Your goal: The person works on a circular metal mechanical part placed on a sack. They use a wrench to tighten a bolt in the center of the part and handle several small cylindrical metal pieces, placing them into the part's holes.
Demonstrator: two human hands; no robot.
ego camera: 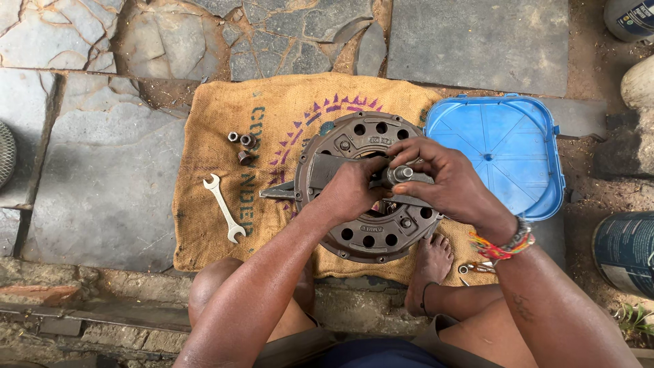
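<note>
A round dark metal clutch cover (pixel 354 238) with several holes lies on a burlap sack (pixel 211 225). A flat steel bar (pixel 286 190) crosses its middle, and a bolt with a nut (pixel 402 173) stands up at the centre. My left hand (pixel 351 192) presses on the bar at the centre of the cover. My right hand (pixel 439 178) has its fingers closed around the bolt and nut. My bare foot (pixel 429 267) rests at the cover's near right edge.
A double open-ended spanner (pixel 225 208) lies on the sack to the left. Three small metal sleeves (pixel 242 146) sit above it. A blue plastic lid (pixel 507 146) lies to the right. Blue drums (pixel 623 249) stand at the right edge on stone paving.
</note>
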